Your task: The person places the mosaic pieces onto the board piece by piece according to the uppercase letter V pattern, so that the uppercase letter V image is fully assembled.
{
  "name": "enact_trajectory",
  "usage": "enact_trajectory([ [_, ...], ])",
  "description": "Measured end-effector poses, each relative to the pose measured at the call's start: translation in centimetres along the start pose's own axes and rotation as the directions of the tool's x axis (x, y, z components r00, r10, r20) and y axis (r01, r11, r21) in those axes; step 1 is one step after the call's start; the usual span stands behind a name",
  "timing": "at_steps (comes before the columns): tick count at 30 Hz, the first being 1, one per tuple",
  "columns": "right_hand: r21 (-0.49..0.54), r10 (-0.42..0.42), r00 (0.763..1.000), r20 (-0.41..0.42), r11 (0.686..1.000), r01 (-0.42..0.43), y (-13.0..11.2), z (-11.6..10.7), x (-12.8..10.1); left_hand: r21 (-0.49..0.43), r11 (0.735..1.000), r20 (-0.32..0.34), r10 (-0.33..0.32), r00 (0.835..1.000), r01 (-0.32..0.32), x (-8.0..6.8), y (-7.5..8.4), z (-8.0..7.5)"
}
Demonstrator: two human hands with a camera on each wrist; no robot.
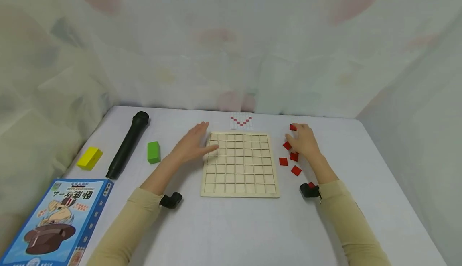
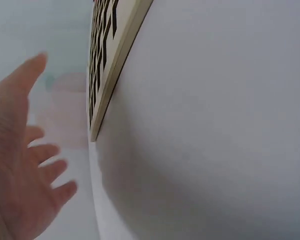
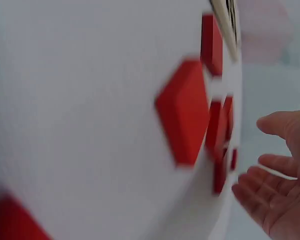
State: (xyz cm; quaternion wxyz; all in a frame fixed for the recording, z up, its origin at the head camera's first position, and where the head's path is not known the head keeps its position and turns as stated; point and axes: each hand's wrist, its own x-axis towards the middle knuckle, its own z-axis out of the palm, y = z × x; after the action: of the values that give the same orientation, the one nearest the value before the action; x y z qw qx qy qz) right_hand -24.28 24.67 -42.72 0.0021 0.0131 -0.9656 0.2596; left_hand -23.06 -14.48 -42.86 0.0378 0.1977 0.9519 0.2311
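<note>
The red square tiles point(image 1: 290, 158) lie scattered on the worktop point(image 1: 231, 226) just to the right of the wooden grid board point(image 1: 240, 164), and the right hand point(image 1: 304, 141) is directly above this group, so it is clearly the nearer hand to them. Some tiles show beside the palm on the side toward the person and toward the board, and one tile point(image 1: 292, 127) is at the fingertips on the far side. In the right wrist view the fingers point(image 3: 275, 192) are spread and only lightly bent, so the grip is wide and holds nothing that I can see; whether a fingertip touches a tile I cannot tell. The left hand point(image 1: 193, 143) lies flat with straight fingers at the left edge of the board, its fingertips reaching over the frame near the far left corner; the left wrist view shows the same open palm point(image 2: 25, 165) beside the board edge point(image 2: 115, 65). All cells of the board look unfilled. Behind the board lies a small pattern card point(image 1: 241, 121) with red squares forming a V shape.
</note>
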Motion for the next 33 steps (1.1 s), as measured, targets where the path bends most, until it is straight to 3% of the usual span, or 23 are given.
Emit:
enact_trajectory([
  [2,0.055,0.019,1.0,0.014,0.998,-0.019,1.0,-0.3,0.5,-0.058,0.997,0.119,0.063,0.991,-0.056,-1.4,0.1,0.1],
  [6,0.09,0.01,1.0,0.004,0.996,-0.01,2.5,-0.3,1.6,-0.082,0.987,0.295,0.156,0.943,-0.137,-3.9,0.3,0.5],
  [9,0.067,-0.008,1.0,-0.022,0.998,0.009,3.0,-0.1,2.0,-0.049,0.98,0.338,0.199,0.92,-0.194,-4.9,0.4,0.8],
  [11,0.053,-0.011,0.999,-0.035,0.998,0.013,3.1,-0.1,2.2,-0.034,0.975,0.343,0.219,0.913,-0.221,-5.3,0.4,0.9],
  [14,0.057,0.011,0.999,-0.047,0.998,-0.008,3.2,0.0,2.2,-0.015,0.97,0.345,0.231,0.91,-0.241,-5.5,0.5,1.0],
  [22,0.088,0.056,0.996,-0.065,0.995,-0.051,3.4,-0.2,2.1,0.047,0.97,0.33,0.21,0.921,-0.238,-5.1,0.4,1.5],
  [33,0.178,0.043,0.999,0.016,0.983,-0.045,1.5,-1.0,0.3,0.101,0.97,0.319,0.18,0.931,-0.222,-4.9,0.9,1.5],
])
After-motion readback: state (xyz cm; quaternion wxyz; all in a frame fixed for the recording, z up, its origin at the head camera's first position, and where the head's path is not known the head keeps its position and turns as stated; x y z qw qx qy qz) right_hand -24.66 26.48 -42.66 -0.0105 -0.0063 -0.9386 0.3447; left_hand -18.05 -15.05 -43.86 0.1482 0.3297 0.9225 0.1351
